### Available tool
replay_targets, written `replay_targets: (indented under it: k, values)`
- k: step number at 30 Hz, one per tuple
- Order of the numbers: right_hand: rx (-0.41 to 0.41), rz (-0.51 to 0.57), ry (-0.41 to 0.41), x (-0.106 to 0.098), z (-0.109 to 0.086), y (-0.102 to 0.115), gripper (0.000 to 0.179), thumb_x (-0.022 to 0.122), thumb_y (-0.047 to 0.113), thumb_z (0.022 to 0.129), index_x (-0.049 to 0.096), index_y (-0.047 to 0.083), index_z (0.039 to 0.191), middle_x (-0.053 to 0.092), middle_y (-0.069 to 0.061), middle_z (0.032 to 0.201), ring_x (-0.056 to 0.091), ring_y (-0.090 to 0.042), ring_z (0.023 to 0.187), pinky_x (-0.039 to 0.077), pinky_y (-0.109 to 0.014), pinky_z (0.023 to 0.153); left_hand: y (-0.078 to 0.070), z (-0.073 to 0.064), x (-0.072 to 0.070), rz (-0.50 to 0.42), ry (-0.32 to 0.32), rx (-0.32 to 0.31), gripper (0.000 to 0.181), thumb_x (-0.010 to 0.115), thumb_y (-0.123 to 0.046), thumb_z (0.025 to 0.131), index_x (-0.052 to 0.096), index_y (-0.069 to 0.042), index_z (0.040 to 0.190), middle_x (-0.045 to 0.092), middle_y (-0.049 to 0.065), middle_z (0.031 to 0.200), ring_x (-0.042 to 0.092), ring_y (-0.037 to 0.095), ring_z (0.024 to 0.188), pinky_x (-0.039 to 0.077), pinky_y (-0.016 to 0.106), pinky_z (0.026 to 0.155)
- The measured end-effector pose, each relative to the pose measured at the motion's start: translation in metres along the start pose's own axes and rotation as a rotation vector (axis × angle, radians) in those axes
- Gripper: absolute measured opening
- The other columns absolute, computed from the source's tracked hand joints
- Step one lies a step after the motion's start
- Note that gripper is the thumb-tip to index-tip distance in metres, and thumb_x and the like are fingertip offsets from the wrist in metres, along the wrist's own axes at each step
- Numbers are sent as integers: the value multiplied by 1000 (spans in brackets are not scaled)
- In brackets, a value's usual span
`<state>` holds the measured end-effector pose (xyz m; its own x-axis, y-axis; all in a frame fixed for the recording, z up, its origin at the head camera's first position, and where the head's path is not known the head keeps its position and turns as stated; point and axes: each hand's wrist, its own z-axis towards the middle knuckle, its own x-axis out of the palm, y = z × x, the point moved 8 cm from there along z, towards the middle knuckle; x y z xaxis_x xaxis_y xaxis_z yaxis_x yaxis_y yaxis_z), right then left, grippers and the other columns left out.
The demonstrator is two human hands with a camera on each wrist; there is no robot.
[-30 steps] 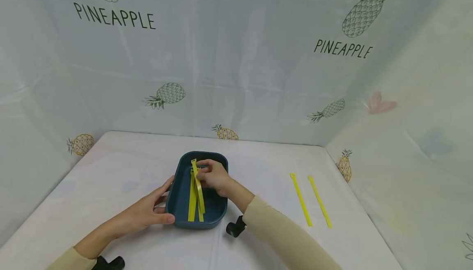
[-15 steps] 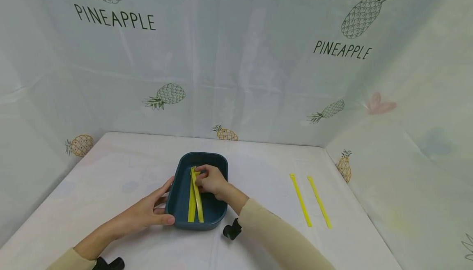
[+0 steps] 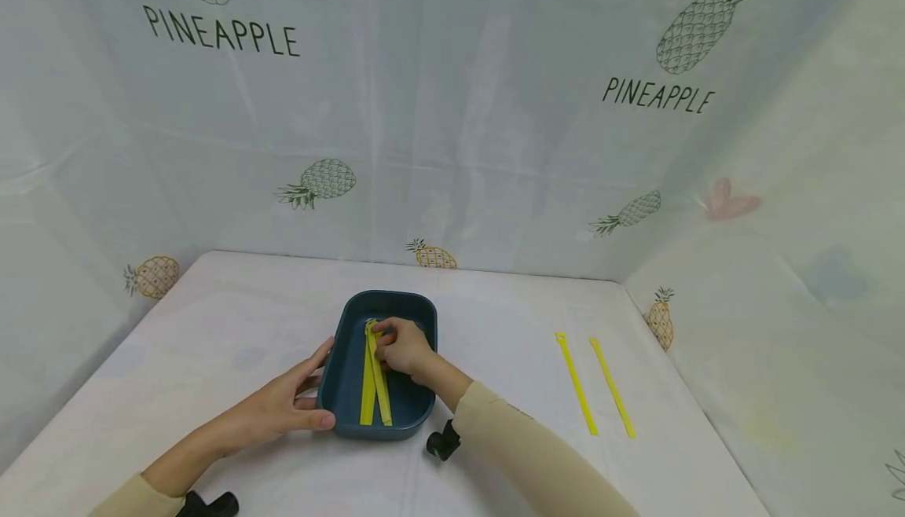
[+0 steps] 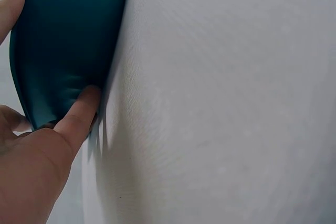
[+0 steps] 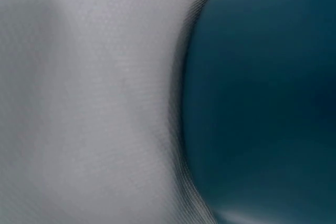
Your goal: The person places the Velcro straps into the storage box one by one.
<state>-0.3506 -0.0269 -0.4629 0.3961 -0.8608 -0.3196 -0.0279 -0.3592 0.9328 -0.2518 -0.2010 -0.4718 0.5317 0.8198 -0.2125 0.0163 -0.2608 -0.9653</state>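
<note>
A dark blue rectangular box (image 3: 346, 391) stands on the white-covered table. Inside it yellow cable ties (image 3: 368, 391) lie lengthwise, bunched at their far heads. My right hand (image 3: 404, 348) reaches in over the right rim and pinches a yellow cable tie (image 3: 382, 395) near its head; the fingers partly cover it. Along the box's left side my left hand (image 3: 286, 405) rests with fingers spread, thumb at the near left corner. The left wrist view has its fingers (image 4: 79, 114) against the outer wall. Only box wall and cloth fill the right wrist view.
Two more yellow cable ties, a left one (image 3: 578, 385) and a right one (image 3: 613, 388), lie side by side on the table (image 3: 509, 328) to the right. A pineapple-print curtain (image 3: 452, 108) hangs behind and around the table. Black wrist cameras sit near both sleeves.
My right hand has lowered its cable tie further into the box, onto the others, and over the last half second has barely shifted. My left hand and the box stay put.
</note>
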Motion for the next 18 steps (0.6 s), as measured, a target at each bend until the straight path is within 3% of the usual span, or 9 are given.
replay_targets:
  k: [10, 15, 18]
  values:
    - [-22, -49, -29, -3, 2, 2, 35, 69, -6, 98, 68, 4, 132, 59, -7, 97, 61, -15, 79, 63, -27, 73, 5, 1, -1, 9, -14, -14, 111, 78, -26, 100, -6, -28, 172, 14, 36, 170, 51, 49, 143, 58, 33, 103]
    - [-86, -74, -8, -9, -4, 16, 36, 69, -3, 98, 67, 3, 134, 63, -7, 102, 65, -15, 84, 65, -30, 78, 2, 1, 0, -7, 1, 12, 111, 78, -24, 100, -7, -26, 172, 9, 35, 171, 52, 48, 142, 58, 32, 102]
    - [-120, -60, 18, -17, -9, 27, 35, 70, 0, 99, 67, 3, 134, 64, -8, 107, 72, -25, 91, 66, -38, 83, 4, 1, 0, -15, -4, 5, 111, 78, -23, 100, -6, -26, 172, 7, 32, 173, 52, 47, 143, 58, 30, 102]
